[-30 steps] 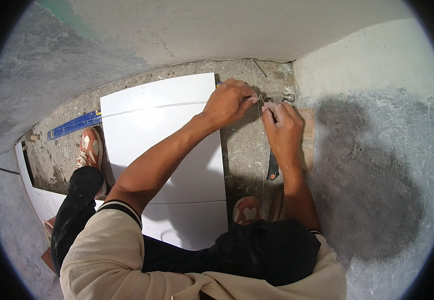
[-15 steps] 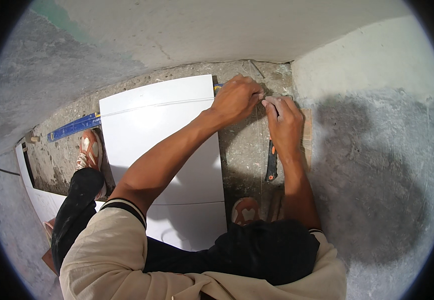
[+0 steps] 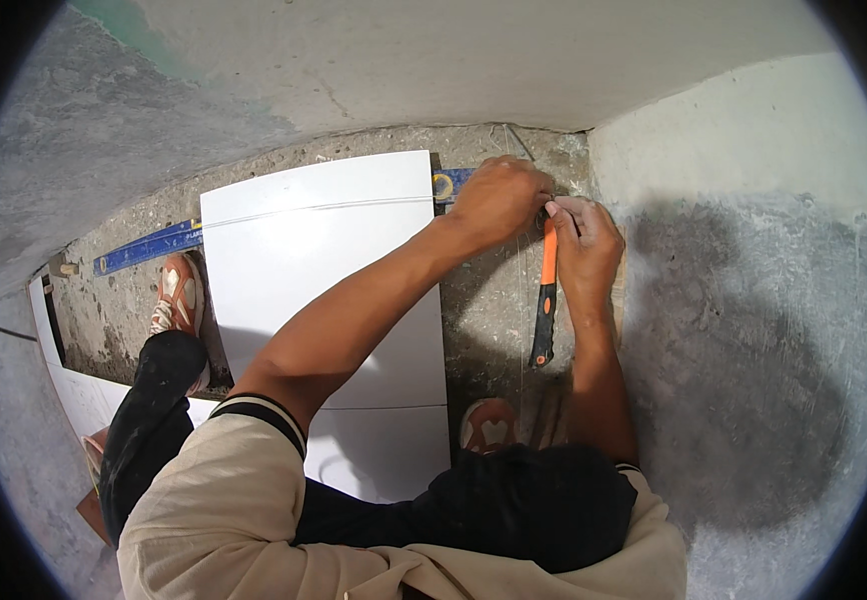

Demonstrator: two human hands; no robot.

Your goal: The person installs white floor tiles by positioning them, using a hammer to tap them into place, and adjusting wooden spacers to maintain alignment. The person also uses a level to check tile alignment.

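My left hand (image 3: 504, 203) is closed, thumb and fingers pinched together, just beyond the right edge of a large white panel (image 3: 329, 290). A thin pale string (image 3: 522, 300) runs down from under its fingertips. Close beside it, my right hand (image 3: 590, 240) is also pinched closed, its thumb nearly touching the left fingers; what it grips is too small to make out. Below the hands a tool with an orange shaft and black grip (image 3: 546, 310) lies on the concrete floor, its upper end hidden by my hands.
A blue spirit level (image 3: 149, 248) passes under the white panel, showing at both sides. A metal rod (image 3: 521, 142) lies by the back wall (image 3: 434, 70). The grey right wall (image 3: 744, 350) stands close to my right arm. My shoes (image 3: 182, 290) flank the panel.
Both hands have shifted slightly to the right, still pinched close together. More of the tool's orange shaft and of the blue level's right end now shows.
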